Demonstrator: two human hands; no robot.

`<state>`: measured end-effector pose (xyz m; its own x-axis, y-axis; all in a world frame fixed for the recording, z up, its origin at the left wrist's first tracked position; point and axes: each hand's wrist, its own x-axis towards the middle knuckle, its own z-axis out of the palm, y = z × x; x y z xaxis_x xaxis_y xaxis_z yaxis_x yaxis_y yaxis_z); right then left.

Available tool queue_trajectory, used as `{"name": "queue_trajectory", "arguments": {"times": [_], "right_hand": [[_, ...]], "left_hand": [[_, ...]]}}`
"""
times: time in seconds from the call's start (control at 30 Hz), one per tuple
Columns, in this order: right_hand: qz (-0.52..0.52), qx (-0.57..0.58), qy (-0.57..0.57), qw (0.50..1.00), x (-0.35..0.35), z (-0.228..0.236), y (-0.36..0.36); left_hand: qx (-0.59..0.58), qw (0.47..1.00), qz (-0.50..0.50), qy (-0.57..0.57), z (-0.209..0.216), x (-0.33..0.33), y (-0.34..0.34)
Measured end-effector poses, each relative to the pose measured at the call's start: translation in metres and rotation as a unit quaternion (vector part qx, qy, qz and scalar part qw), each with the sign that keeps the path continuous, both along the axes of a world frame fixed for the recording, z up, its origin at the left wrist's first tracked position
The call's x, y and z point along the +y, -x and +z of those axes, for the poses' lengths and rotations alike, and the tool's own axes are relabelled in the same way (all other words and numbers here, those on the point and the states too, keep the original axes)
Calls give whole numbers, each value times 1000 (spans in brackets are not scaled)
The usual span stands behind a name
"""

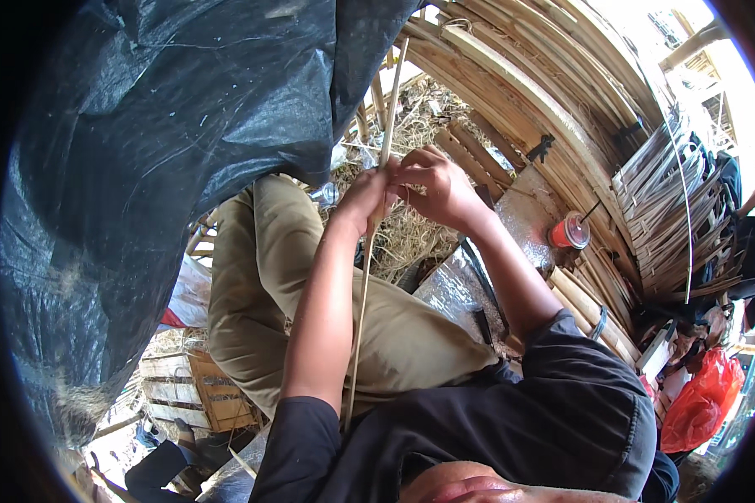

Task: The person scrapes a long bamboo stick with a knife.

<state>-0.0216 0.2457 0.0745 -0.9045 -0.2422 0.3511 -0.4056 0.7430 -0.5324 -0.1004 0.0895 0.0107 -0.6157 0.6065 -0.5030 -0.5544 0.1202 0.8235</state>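
A long, thin bamboo strip [390, 113] runs from above my hands down past my left forearm to my shirt. My left hand [366, 199] is closed around it near its middle, above my knee. My right hand [441, 186] is beside it, thumb and fingers pinched together against the strip and the left fingers. Whatever the right fingertips grip is too small and hidden to make out. Loose shavings [403, 239] cover the ground beneath both hands.
A dark plastic sheet [201, 117] hangs at the left. Stacked bamboo slats [554, 92] stand at the upper right, with a bundle of thin strips [671, 218] farther right. A red container [569, 232] sits near my right arm. A red plastic bag [703, 402] lies at the lower right.
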Motion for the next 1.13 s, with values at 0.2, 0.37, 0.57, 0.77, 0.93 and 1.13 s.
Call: {"name": "queue_trajectory", "arguments": {"times": [0.2, 0.37, 0.57, 0.77, 0.93, 1.13], "right_hand": [[-153, -76, -9, 985, 3, 33, -13], [-108, -187, -134, 967, -15, -17, 7], [-64, -146, -201, 967, -23, -46, 12], [-63, -212, -274, 936, -39, -48, 0], [-41, -243, -258, 934, -31, -60, 6], [-121, -250, -227, 933, -39, -63, -10]], "left_hand": [[73, 996, -22, -43, -3, 3, -9], [45, 996, -38, -67, -26, 10, 1], [-45, 998, -12, -42, -45, 12, 6], [-61, 997, 54, -14, -68, 17, -2], [18, 992, 126, 25, -92, 20, 4], [53, 988, 119, 77, -82, 27, -5]]}}
